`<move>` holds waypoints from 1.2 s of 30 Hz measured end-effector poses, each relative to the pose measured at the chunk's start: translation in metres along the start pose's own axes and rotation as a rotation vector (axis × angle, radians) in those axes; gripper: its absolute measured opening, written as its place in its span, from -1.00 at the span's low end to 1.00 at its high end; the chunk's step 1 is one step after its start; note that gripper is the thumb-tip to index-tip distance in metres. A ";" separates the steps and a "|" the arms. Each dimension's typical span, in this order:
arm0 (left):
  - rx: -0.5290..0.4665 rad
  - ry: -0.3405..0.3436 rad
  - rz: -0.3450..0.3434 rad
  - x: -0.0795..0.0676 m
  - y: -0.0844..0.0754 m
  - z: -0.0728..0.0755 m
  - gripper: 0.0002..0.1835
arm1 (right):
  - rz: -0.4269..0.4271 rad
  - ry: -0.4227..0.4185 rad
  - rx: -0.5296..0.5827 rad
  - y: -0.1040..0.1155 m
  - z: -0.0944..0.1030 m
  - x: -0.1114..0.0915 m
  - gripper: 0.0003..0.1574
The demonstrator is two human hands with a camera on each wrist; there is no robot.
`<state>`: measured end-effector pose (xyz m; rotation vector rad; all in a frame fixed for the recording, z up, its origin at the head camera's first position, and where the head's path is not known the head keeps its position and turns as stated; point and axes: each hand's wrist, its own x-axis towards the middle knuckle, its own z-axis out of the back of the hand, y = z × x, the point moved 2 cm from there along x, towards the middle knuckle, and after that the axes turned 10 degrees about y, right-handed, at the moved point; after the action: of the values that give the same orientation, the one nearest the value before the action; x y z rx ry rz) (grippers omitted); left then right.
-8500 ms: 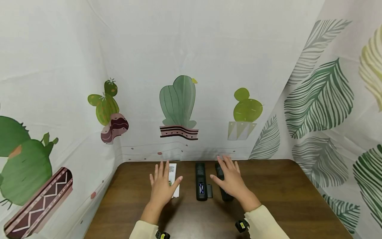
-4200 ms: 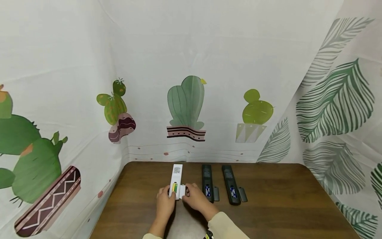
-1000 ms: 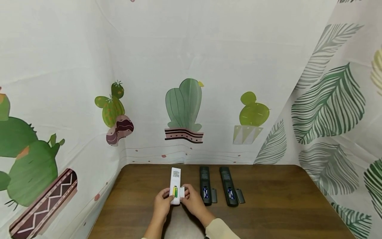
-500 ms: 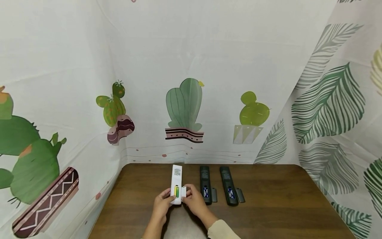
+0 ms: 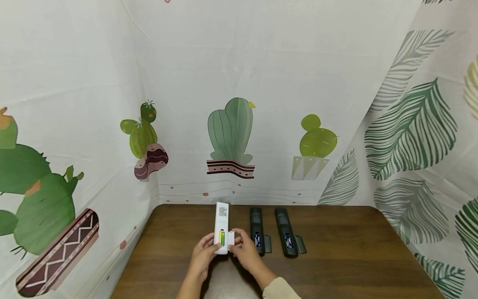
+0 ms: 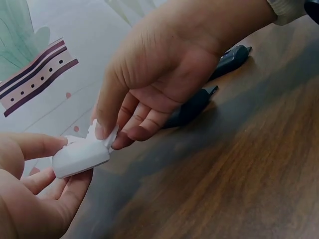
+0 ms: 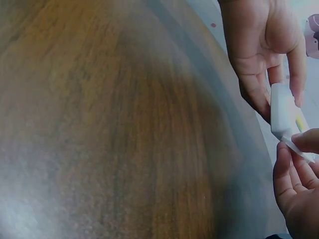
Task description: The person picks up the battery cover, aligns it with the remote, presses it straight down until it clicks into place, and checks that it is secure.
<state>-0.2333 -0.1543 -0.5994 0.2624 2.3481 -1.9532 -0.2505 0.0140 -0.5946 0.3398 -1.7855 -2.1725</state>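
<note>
My left hand [image 5: 201, 258] grips the lower part of a white remote control [image 5: 222, 220], thumb on its back face and fingers beneath. The remote lies back side up, its far end raised off the table in the head view. Green and yellow batteries [image 5: 222, 238] sit in its uncovered compartment. Between thumb and fingers, my right hand [image 5: 246, 251] pinches a small white battery cover [image 5: 231, 240] at the remote's right edge. In the left wrist view the cover stands tilted against the side of the remote [image 6: 79, 158].
Two black remotes lie back side up to the right, one nearer [image 5: 256, 224] and one farther [image 5: 285, 226]. Each shows blue batteries, with a dark battery cover [image 5: 267, 244] and another dark cover [image 5: 300, 245] beside them. A printed cloth [image 5: 276, 83] hangs behind the brown table [image 5: 343, 249].
Both hands were spread open over the table; they have since taken hold of the white remote and its cover. The remote has lifted and shifted slightly away. The farther black remote's cover now lies beside it.
</note>
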 end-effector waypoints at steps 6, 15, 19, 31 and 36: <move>-0.044 0.057 -0.012 -0.001 0.005 -0.001 -0.34 | 0.004 -0.018 0.020 0.000 0.004 -0.001 -0.28; -0.126 0.119 -0.032 -0.001 0.013 -0.007 -0.34 | 0.024 -0.034 0.078 0.006 0.010 -0.004 -0.29; -0.144 0.135 -0.041 0.000 0.013 -0.010 -0.34 | 0.017 -0.042 0.102 0.007 0.014 -0.004 -0.30; -0.204 0.199 -0.003 -0.003 0.010 -0.022 -0.31 | 0.057 -0.054 0.229 0.012 0.024 -0.015 -0.29; -0.226 0.219 -0.002 -0.005 0.012 -0.025 -0.31 | 0.042 -0.052 0.247 0.014 0.028 -0.017 -0.31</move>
<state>-0.2252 -0.1280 -0.6051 0.4791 2.6759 -1.7168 -0.2438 0.0431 -0.5761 0.3003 -2.0765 -1.9521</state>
